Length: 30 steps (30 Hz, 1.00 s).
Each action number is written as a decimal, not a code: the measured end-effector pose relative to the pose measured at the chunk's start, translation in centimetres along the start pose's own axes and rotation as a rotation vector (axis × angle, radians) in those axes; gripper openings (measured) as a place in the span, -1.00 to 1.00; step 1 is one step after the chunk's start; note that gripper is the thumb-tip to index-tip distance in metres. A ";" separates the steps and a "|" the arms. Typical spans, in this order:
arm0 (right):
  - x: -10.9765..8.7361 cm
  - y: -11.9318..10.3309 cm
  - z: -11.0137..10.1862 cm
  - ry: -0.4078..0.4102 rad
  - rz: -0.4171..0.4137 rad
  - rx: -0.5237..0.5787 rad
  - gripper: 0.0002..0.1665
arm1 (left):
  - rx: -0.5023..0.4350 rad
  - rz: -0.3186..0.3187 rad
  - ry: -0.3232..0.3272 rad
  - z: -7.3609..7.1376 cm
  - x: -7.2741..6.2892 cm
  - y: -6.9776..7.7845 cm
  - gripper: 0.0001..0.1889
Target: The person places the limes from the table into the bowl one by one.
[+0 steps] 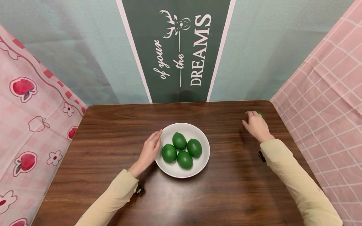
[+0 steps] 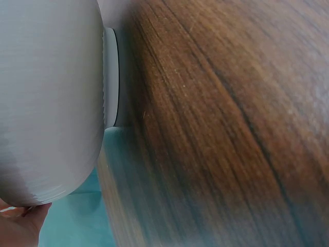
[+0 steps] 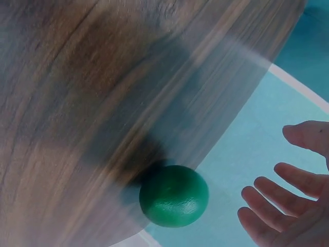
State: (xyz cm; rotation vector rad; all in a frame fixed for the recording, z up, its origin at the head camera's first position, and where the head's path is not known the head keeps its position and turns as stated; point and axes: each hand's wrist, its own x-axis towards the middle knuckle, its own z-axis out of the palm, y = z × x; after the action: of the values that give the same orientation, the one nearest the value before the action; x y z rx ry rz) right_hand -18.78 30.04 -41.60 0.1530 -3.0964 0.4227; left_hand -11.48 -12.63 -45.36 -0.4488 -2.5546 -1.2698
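Note:
A white bowl [image 1: 205,150] stands mid-table with several green limes [image 1: 185,160] in it. My left hand [image 1: 150,149] rests against the bowl's left side, fingers fairly straight along the rim. From the left wrist, the bowl's outer wall [image 2: 49,98] fills the left, and part of the hand [image 2: 23,224] touches it at the lower edge. Over the far right corner of the table is my right hand [image 1: 256,125], beside a single lime [image 1: 260,115] that it partly hides. The right wrist view shows spread fingers [image 3: 277,198] apart from that lime [image 3: 175,196], with nothing between them.
The brown wooden table [image 1: 229,188] ends at a green curtain [image 1: 99,62] with a dark lettered panel [image 1: 181,91] at the back. Pink cloths hang on both sides, fruit-patterned at left [image 1: 36,135] and checked at right [image 1: 325,94].

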 end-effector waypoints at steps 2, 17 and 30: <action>0.2 0.2 0.0 0.011 0.009 0.002 -0.47 | 0.000 0.000 0.000 0.0 0.0 0.0 -0.64; 1.8 2.6 0.5 0.123 0.114 0.038 -0.47 | 0.001 0.009 0.001 -0.1 0.0 0.0 -0.64; 2.4 4.2 1.0 0.153 0.213 0.054 -0.43 | 0.017 0.018 0.005 0.0 0.0 0.0 -0.63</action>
State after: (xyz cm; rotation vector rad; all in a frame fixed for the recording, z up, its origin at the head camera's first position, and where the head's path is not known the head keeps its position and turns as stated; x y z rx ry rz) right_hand -21.53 33.55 -43.61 -0.2013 -2.9615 0.4975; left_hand -11.51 -12.65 -45.32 -0.4644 -2.5495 -1.2404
